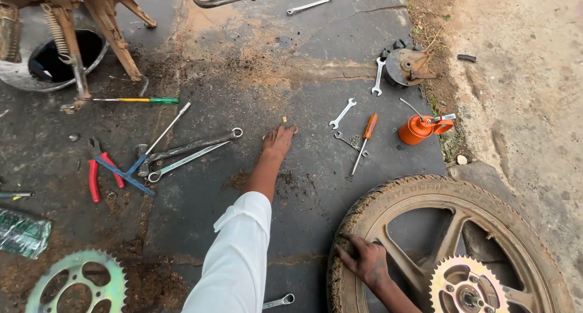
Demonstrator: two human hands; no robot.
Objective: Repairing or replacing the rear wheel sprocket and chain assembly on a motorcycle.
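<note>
The left hand (pixel 279 140) stretches out over the dark, oily floor (pixel 243 64), fingers spread and holding nothing, its tips just short of a small tan piece (pixel 284 119) lying at 12 o'clock from it. The right hand (pixel 366 261) grips the muddy tyre of the wheel (pixel 449 246), fingers curled over the tread at the wheel's 9 o'clock edge; the wheel's sprocket (pixel 466 285) faces up.

At 3 o'clock from the left hand lie a small spanner (pixel 343 112) and an orange-handled screwdriver (pixel 365 140), with an orange oil can (pixel 420 128) beyond them. At 9 o'clock sit long wrenches (pixel 188 152) and red pliers (pixel 103 173).

The tan piece is tiny on a gritty, greasy surface: a careless pinch could flick it away among the tools. The wheel, steadied by one hand only, may slip on the oily floor if that grip loosens.
</note>
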